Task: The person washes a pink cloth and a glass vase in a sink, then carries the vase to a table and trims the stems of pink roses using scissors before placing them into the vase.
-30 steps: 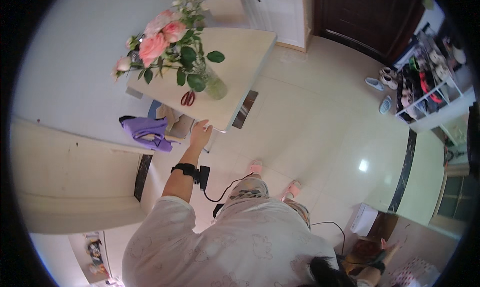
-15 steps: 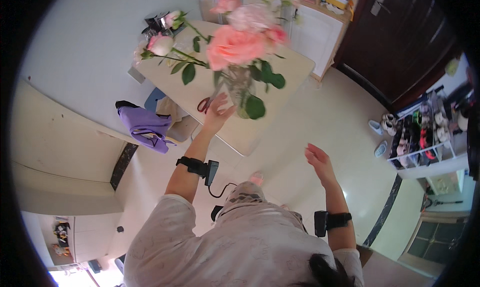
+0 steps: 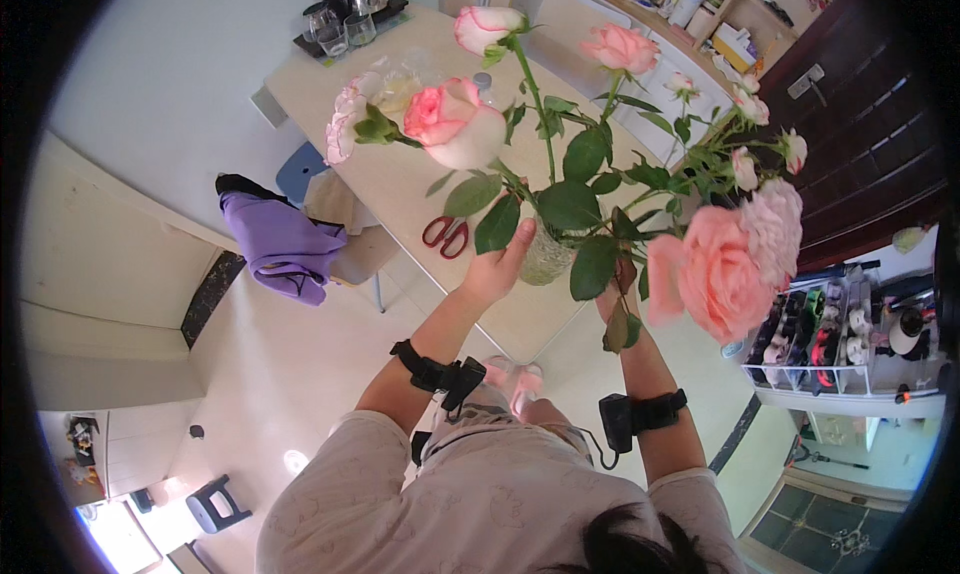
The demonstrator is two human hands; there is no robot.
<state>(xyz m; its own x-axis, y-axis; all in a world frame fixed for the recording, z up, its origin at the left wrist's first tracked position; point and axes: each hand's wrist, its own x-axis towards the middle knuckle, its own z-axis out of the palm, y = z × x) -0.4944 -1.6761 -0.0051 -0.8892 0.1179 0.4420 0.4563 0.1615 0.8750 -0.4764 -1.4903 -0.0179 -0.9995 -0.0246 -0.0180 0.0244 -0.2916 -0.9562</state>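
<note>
A textured clear glass vase (image 3: 545,258) stands over the near part of the table and holds several pink and white flowers. My left hand (image 3: 497,271) is closed around its left side, thumb showing, with some fingers behind leaves. My right hand (image 3: 607,302) is at the vase's right side; leaves hide its fingers, so its grip does not show. A large peach-pink rose (image 3: 722,274) leans out to the right, and a white-and-pink rose (image 3: 458,124) leans left. Red-handled scissors (image 3: 446,237) lie on the table beside my left hand.
The pale table (image 3: 420,189) has a dark tray (image 3: 352,32) with a metal kettle and glasses at its far left corner. A chair with a purple garment (image 3: 275,236) stands left. To the right are a dark door (image 3: 850,104) and a shoe rack (image 3: 815,334).
My right hand has come up from beside the table to the vase. My left hand has moved onto the vase's side. The flowers now spread further right, and my view has shifted.
</note>
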